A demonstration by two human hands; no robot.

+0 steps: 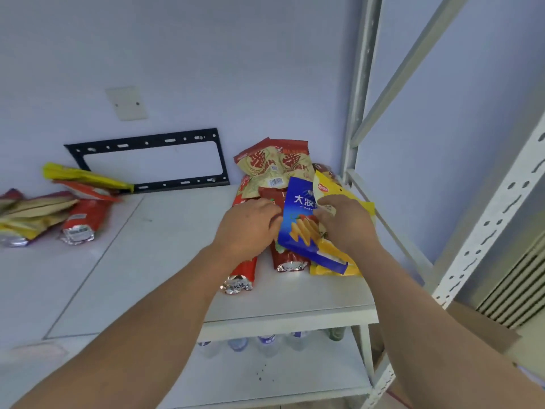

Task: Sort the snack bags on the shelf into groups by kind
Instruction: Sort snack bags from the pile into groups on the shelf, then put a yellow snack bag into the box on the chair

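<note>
Nearest the camera, two bare forearms reached over the white shelf (pixel 177 261). At far left lay a loose heap of snack bags (pixel 44 214), well apart from the rest. The left hand (pixel 247 228) rested on a red bag (pixel 241 268), fingers curled over the pile; whether they pinched anything could not be told. Beside it, the right hand (pixel 345 222) gripped a blue chip bag (pixel 300 228) lying across a yellow bag (pixel 333 261), red-and-tan bags (pixel 274 166) behind.
</note>
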